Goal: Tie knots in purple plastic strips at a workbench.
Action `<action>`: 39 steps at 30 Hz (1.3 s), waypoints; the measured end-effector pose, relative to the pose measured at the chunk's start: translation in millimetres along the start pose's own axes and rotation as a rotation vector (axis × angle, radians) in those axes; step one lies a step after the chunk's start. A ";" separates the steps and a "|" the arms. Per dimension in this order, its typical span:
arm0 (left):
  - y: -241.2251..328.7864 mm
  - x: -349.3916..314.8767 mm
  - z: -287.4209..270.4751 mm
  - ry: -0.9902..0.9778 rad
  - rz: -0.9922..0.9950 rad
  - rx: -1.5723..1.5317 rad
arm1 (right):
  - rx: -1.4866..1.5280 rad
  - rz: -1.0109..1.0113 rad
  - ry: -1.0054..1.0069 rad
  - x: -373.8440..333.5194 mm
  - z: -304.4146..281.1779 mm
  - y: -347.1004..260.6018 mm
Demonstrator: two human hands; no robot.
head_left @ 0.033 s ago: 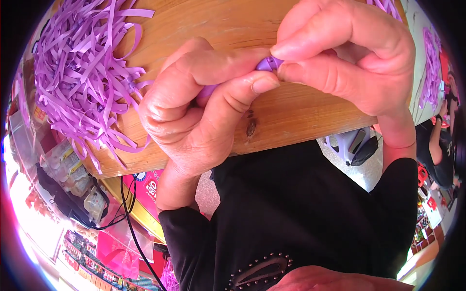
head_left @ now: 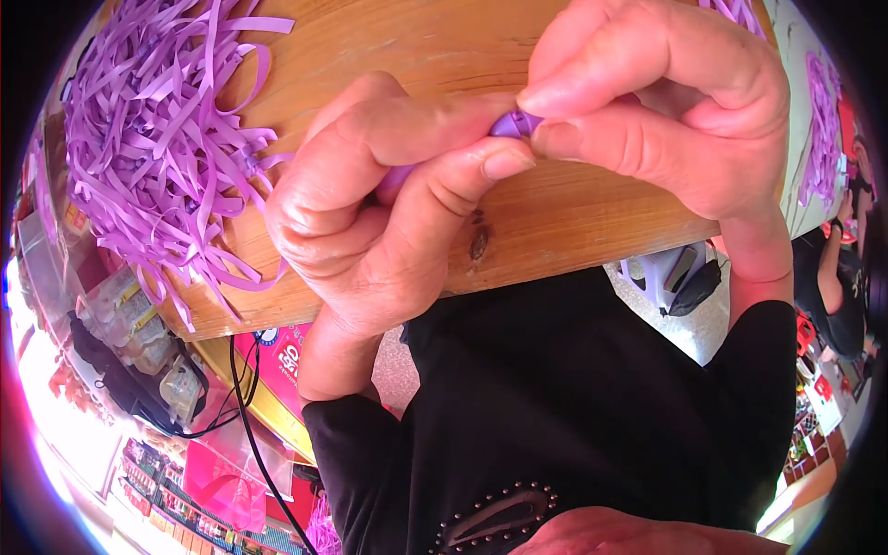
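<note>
Over the wooden table (head_left: 555, 203), my two hands meet at a short piece of purple ribbon (head_left: 509, 125) that looks folded or knotted. My left hand (head_left: 370, 203) pinches it between thumb and forefinger, and more purple shows inside its curled fingers. At the other end, my right hand (head_left: 666, 111) closes thumb and forefinger on the same piece. The fingertips hide most of the fold. To the left of my left hand lies a large tangled pile of purple ribbons (head_left: 166, 139), several with small knots.
More purple ribbons (head_left: 821, 129) hang or lie at the far right by a pale surface. Below the table's left side run black cables (head_left: 242, 398) beside a pink printed package (head_left: 287, 356). A white and black object (head_left: 680, 277) sits under the right edge. Another person's arm (head_left: 830, 277) shows at the right.
</note>
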State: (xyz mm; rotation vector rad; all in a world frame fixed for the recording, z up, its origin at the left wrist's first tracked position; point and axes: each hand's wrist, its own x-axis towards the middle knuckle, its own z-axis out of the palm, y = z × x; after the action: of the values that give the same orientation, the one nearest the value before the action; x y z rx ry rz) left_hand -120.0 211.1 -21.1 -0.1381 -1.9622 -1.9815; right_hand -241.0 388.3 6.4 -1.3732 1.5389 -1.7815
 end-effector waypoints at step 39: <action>3.7 2.9 6.1 -0.046 0.213 0.341 | -0.092 0.423 -0.105 12.3 -4.8 -30.8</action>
State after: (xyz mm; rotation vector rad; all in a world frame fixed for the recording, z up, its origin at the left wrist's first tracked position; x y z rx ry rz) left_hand -122.6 216.6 -16.4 -0.2939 -2.1800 -1.5020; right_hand -241.7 390.1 39.8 -1.0601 1.7174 -1.3771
